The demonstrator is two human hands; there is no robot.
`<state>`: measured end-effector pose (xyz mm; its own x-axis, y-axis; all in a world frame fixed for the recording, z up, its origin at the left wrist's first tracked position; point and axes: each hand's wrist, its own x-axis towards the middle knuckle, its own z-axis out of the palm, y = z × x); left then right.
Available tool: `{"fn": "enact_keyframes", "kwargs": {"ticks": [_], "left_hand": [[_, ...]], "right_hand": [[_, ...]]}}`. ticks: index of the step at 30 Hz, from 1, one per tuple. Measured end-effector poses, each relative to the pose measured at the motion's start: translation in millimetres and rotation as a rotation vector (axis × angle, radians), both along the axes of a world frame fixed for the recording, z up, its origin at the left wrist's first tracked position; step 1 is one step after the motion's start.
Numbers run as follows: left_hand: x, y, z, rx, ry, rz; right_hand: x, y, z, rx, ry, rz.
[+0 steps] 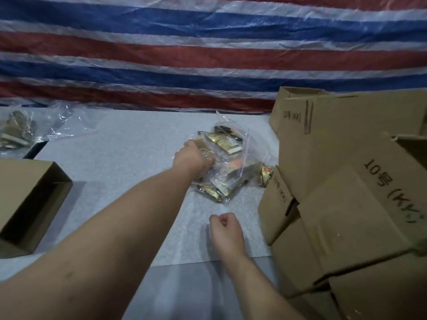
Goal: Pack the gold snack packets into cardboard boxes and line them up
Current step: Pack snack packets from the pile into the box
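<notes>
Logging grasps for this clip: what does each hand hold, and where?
Left hand grips the clear bag of gold snack packets at its left edge. Right hand is curled, holding nothing.

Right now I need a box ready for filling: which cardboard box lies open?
The lone cardboard box at the left, its dark inside showing; the stacked boxes at right look closed.

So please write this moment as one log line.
left hand: reaching into clear bag of gold packets | right hand: fist, empty | open box: unfilled

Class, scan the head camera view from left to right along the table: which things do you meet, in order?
Open brown cardboard box → left hand reaching into the clear plastic bag of gold snack packets → stack of brown cardboard boxes printed "10".
</notes>
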<state>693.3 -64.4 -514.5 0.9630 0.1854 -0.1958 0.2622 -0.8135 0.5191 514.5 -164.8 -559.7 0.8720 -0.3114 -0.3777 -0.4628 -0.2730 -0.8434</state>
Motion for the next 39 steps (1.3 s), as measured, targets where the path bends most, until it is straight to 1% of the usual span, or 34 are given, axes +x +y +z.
{"fn": "enact_keyframes", "kwargs": {"ticks": [2,5,6,8,9,11,12,13,14,15,16,18,19,20,23,25,26,27,30,31,32,33,36,37,39], "left_hand": [[2,2,-1,-0.042,0.028,0.038],[-2,2,-2,-0.008,0.036,-0.013],[-8,12,12,0.001,0.024,-0.011],[-27,8,4,-0.059,0.079,-0.021],[-38,26,27,-0.062,0.047,-0.002],[-69,31,31,-0.209,0.047,0.009],[-87,36,40,-0.333,0.061,0.024],[-106,41,48,-0.523,0.057,0.057],[-129,44,59,-0.696,0.042,0.089],[-152,49,76,-0.844,0.021,0.096],[-172,52,92,-0.931,-0.006,0.074],[-205,56,122,-1.077,-0.010,0.019],[-219,57,135,-1.124,0.000,0.022],[-231,58,147,-1.147,-0.001,0.021],[-266,59,183,-1.129,-0.053,-0.034],[-291,56,206,-1.086,-0.070,-0.099],[-304,54,216,-1.034,-0.088,-0.124],[-317,53,223,-0.926,-0.135,-0.140],[-348,54,235,-0.465,-0.272,-0.267],[-358,55,239,-0.382,-0.303,-0.300],[-369,57,244,-0.365,-0.339,-0.322],[-379,59,246,-0.396,-0.371,-0.320],[-410,72,243,-0.528,-0.432,-0.215],[-420,79,236,-0.578,-0.418,-0.169],[-439,100,217,-0.658,-0.322,-0.085]], "right_hand": [[-2,1,-2,0.005,-0.012,0.017],[-6,2,1,-0.007,-0.014,0.019],[-3,5,11,0.018,-0.024,0.034],[-9,-5,9,0.053,0.030,0.035],[-6,2,31,0.076,0.043,0.068],[-12,3,43,0.112,0.105,0.052],[-12,8,52,0.125,0.113,0.035],[-12,14,64,0.165,0.107,0.012],[-14,21,77,0.261,0.100,-0.027],[-16,27,96,0.406,0.116,-0.059],[-19,30,115,0.589,0.148,-0.099],[-27,31,152,0.879,0.162,-0.087],[-33,30,169,0.949,0.155,-0.058],[-41,29,185,0.976,0.133,-0.019],[-69,35,230,0.988,0.035,0.069],[-88,42,248,1.043,-0.002,0.067],[-99,46,256,1.063,-0.010,0.045],[-111,49,262,1.071,-0.019,0.016],[-147,53,280,1.121,-0.067,-0.050],[-158,51,284,1.119,-0.089,-0.053],[-169,47,286,1.095,-0.112,-0.046],[-179,43,289,1.062,-0.136,-0.042],[-209,27,294,0.904,-0.163,-0.055],[-218,22,292,0.861,-0.156,-0.055],[-236,14,285,0.788,-0.138,-0.058]]}}
